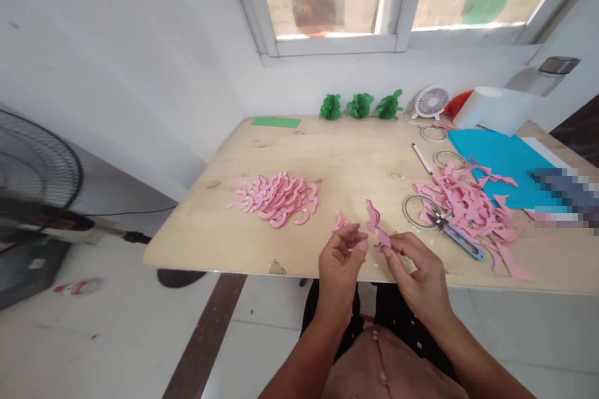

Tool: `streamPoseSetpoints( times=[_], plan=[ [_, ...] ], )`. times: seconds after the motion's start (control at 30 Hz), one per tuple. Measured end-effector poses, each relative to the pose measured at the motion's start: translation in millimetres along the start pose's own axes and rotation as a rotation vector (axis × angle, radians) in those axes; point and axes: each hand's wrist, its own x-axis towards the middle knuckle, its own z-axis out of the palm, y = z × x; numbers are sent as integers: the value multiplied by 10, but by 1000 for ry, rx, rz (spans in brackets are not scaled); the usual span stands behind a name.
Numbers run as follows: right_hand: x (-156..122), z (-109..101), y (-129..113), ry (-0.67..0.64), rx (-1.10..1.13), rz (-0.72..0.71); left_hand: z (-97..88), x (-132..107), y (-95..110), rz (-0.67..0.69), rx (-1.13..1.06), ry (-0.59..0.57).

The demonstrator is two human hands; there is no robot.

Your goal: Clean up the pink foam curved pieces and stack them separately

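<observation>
Between thumb and fingers, my right hand [416, 268] pinches a wavy pink paper cutout [374, 221] that points up and to the left. Close beside it, my left hand [344, 255] has its fingers curled with thumb and forefinger near each other; whether a small scrap sits between them I cannot make out. Just behind the left fingers lies a small pink paper piece [340, 221]. Further left is a heap of curved pink paper cutouts [281, 196]. Blue-handled thread snips [456, 237] rest right of my right hand, by a pile of pink paper scraps [468, 199].
Metal rings [416, 211], a white marker [422, 159] and blue sheets [496, 168] lie on the right of the wooden table [224, 243]. Green paper ornaments [359, 106], a green strip [276, 122] and a small white fan [431, 101] stand or lie along the back.
</observation>
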Motion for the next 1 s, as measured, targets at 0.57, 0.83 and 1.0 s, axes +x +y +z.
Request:
streamPoseSetpoints(
  times=[0.57,0.83,1.0],
  plan=[
    [-34,-86,107,-33,-281,-282,117,143,53,-99,-56,-74],
    [28,-153,135,-203,89,62,201,113,30,-133,-145,-85],
    [18,-159,142,-200,177,125,286,104,-15,-205,-177,-76]
  ],
)
